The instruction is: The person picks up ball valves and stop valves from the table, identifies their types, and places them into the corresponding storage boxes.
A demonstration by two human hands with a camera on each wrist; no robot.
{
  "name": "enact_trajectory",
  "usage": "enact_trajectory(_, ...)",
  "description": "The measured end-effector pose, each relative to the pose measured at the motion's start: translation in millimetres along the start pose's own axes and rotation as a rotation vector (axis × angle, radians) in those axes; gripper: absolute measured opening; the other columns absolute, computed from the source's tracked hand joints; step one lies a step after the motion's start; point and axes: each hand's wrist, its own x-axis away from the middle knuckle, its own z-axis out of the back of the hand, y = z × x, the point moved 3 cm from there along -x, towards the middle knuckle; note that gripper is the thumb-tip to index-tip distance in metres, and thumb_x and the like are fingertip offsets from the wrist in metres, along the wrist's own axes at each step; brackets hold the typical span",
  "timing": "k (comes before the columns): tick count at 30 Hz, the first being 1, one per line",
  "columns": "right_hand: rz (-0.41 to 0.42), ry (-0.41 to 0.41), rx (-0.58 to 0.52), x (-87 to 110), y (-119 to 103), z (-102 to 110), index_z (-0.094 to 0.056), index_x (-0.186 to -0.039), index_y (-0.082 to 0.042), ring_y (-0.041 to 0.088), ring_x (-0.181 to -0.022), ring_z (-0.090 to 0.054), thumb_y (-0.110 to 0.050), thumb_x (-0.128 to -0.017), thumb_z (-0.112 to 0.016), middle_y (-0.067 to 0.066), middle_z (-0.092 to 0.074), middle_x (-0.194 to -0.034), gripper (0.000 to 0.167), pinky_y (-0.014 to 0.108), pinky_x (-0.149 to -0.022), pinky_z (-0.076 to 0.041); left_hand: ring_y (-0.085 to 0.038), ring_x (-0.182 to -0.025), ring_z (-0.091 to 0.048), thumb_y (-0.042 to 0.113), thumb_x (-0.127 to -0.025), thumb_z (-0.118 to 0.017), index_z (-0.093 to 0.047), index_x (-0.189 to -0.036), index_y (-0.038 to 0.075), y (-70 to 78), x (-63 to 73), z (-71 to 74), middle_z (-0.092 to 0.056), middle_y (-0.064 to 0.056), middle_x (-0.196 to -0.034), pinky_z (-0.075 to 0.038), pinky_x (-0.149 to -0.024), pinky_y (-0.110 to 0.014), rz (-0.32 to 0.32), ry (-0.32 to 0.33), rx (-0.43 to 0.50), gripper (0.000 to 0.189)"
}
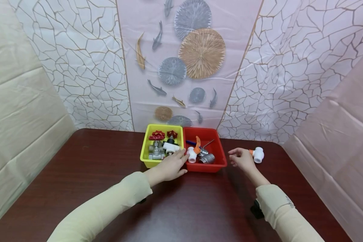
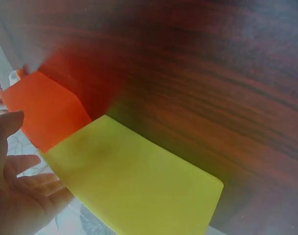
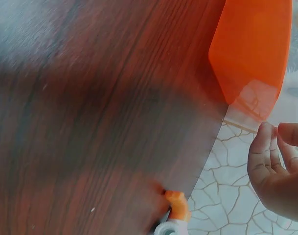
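My left hand point(image 1: 173, 165) lies over the front edges of the yellow bin point(image 1: 151, 163) and the red bin point(image 1: 205, 168), fingers extended and holding nothing visible. In the left wrist view, the fingers point(image 2: 38, 183) spread beside the bins' rims. My right hand point(image 1: 243, 159) hovers off the red bin's right side, fingers loosely bent, with no object seen in them. Just right of it, on the table, lies a white plastic ball valve point(image 1: 258, 155) with an orange handle, partly hidden by the hand. A similar white valve point(image 1: 192, 155) with an orange lever sits in the red bin.
Metal valves with red handwheels point(image 1: 157, 135) and a white fitting point(image 1: 170, 147) fill the yellow bin. Metal valve parts point(image 1: 207, 158) share the red bin. The bins stand side by side at the back of the dark wooden table point(image 1: 109, 161), before a patterned wall covering point(image 1: 90, 60).
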Motion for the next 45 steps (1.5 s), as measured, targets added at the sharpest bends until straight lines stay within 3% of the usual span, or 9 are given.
enact_trajectory(5,0.026,0.000,0.024,1.8,5.2,6.5,-0.055,-0.104,0.020,0.009,-0.055,-0.059,0.007,-0.087,-0.055,0.015,-0.064,-0.070,0.021,0.026,-0.053,-0.054,-0.035,-0.142,-0.024,0.035,-0.093,-0.057,-0.029,-0.147,0.003,-2.0,9.1,-2.7,-0.024,-0.020,-0.154,-0.028,-0.113,-0.046,-0.016,-0.026,0.014,0.069)
enact_trajectory(15,0.032,0.036,0.117,4.3,15.0,19.6,-0.056,-0.101,0.018,0.015,-0.056,-0.060,0.006,-0.087,-0.054,0.024,-0.063,-0.075,0.019,0.029,-0.053,-0.054,-0.028,-0.143,-0.026,0.036,-0.092,-0.059,-0.032,-0.146,0.005,-4.5,21.0,-8.8,-0.028,-0.016,-0.153,-0.028,-0.114,-0.042,-0.023,-0.037,0.003,0.068)
enact_trajectory(24,0.003,0.131,0.243,2.4,26.2,38.5,-0.061,-0.101,0.013,0.016,-0.056,-0.062,0.000,-0.087,-0.056,0.028,-0.065,-0.084,0.019,0.024,-0.052,-0.053,-0.028,-0.140,-0.032,0.030,-0.092,-0.060,-0.038,-0.143,0.003,-5.3,18.3,-6.5,-0.036,-0.017,-0.149,-0.033,-0.111,-0.042,-0.100,-0.013,-0.108,0.062)
enact_trajectory(32,-0.031,0.192,0.326,0.5,37.0,47.5,-0.060,-0.099,0.011,0.027,-0.061,-0.065,-0.002,-0.087,-0.055,0.030,-0.065,-0.090,0.019,0.023,-0.051,-0.049,-0.028,-0.136,-0.039,0.029,-0.091,-0.061,-0.043,-0.140,0.002,5.7,17.7,-3.6,-0.043,-0.017,-0.145,-0.040,-0.105,-0.044,-0.092,0.021,-0.273,0.059)
enact_trajectory(38,-0.080,0.204,0.403,1.8,45.0,52.3,-0.061,-0.100,0.010,0.034,-0.075,-0.060,-0.006,-0.086,-0.057,0.029,-0.064,-0.093,0.022,0.029,-0.057,-0.044,-0.027,-0.134,-0.042,0.028,-0.092,-0.059,-0.044,-0.139,0.002,6.4,18.1,-6.1,-0.045,-0.016,-0.144,-0.042,-0.104,-0.042,-0.087,0.034,-0.314,0.056)
enact_trajectory(45,-0.068,0.285,0.435,-0.5,54.4,57.9,-0.062,-0.100,0.009,0.038,-0.075,-0.058,-0.004,-0.081,-0.054,0.028,-0.064,-0.088,0.025,0.041,-0.063,-0.043,-0.027,-0.129,-0.048,0.024,-0.093,-0.058,-0.050,-0.135,0.002,7.3,13.4,-2.3,-0.051,-0.016,-0.138,-0.043,-0.103,-0.042,-0.112,0.066,-0.341,0.048)
